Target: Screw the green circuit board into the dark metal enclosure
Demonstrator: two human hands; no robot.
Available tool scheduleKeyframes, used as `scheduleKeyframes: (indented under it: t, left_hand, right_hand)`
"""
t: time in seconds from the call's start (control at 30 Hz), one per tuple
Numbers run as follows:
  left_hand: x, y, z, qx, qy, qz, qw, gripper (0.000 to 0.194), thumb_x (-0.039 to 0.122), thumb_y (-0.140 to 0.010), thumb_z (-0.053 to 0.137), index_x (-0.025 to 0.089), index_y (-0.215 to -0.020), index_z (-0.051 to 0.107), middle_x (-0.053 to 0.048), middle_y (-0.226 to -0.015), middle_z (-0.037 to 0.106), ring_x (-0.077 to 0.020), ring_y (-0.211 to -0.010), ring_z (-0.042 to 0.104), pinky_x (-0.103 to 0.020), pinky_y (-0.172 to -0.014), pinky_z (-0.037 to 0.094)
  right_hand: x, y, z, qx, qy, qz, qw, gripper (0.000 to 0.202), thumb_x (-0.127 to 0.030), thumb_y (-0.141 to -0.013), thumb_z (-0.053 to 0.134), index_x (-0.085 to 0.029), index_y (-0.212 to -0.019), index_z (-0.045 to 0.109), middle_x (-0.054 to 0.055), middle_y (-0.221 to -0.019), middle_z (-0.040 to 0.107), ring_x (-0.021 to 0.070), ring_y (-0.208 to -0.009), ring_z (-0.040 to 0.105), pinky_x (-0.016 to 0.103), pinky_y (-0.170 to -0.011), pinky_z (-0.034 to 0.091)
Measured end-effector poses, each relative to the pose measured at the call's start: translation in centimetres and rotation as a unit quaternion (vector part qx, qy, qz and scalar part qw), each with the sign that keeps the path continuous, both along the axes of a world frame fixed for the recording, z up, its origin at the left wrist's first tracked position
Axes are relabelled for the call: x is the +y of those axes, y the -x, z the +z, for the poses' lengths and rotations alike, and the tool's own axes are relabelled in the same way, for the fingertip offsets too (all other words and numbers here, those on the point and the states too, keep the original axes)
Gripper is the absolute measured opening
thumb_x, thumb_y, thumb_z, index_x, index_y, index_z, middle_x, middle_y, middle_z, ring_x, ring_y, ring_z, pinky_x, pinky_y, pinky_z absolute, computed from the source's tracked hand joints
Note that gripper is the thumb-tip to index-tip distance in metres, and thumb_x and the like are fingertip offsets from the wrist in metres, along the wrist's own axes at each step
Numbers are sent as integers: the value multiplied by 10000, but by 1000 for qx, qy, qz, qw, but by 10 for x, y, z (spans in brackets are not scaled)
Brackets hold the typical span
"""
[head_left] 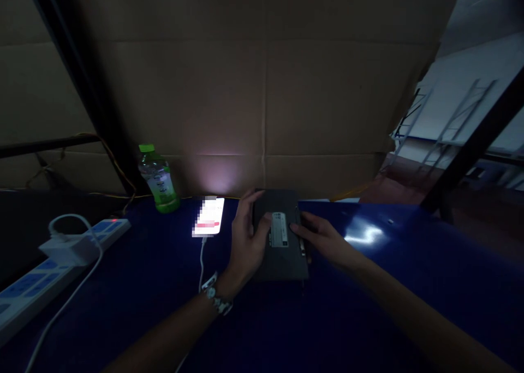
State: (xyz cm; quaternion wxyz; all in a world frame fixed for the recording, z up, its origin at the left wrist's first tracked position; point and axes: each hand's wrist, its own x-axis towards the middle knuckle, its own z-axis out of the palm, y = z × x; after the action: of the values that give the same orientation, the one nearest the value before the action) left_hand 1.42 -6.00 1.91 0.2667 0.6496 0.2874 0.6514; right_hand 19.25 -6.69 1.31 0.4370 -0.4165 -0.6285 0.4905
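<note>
A flat dark rectangular device (282,264) with a pale printed label (280,230) is between my two hands, over the blue tabletop. My left hand (250,234) grips its left side, thumb lying on the face beside the label and fingers at the far left edge. On the opposite side, my right hand (321,236) holds the right edge, with a fingertip on the face and the other fingers partly hidden behind. Small metallic parts show along that right edge. What kind of device it is, I cannot tell.
Left of the device lies a lit phone (209,217) with a white cable. A green-capped bottle (159,179) stands behind it. At the far left is a white power strip (30,286) with a plugged-in charger (69,248). Brown cardboard (262,89) rises behind the blue table (347,318).
</note>
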Motion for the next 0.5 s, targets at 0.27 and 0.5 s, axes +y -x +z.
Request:
scheduleKeyframes:
  t: [0.27, 0.5]
  left_hand:
    - [35, 35, 14, 53, 243, 49, 967, 345, 494, -905, 479, 179, -982, 596, -70, -798, 692, -183, -678, 668, -285, -606, 529]
    - [32, 39, -5, 75, 395, -243, 883, 525, 593, -922, 372, 173, -1025, 671, -78, -624, 700, -189, -521, 653, -281, -484, 507]
  right_hand:
    - [-7, -5, 11, -25, -174, -88, 980, 323, -304, -825, 659, -254, -1099, 494, 82, -1037, 660, 235, -864, 654, 351, -648, 551]
    - [-7, -12, -2, -155, -356, 6, 921, 296, -94, -836, 558, -260, -1077, 509, 86, -1308, 579, 259, -1315, 456, 509, -1071, 375]
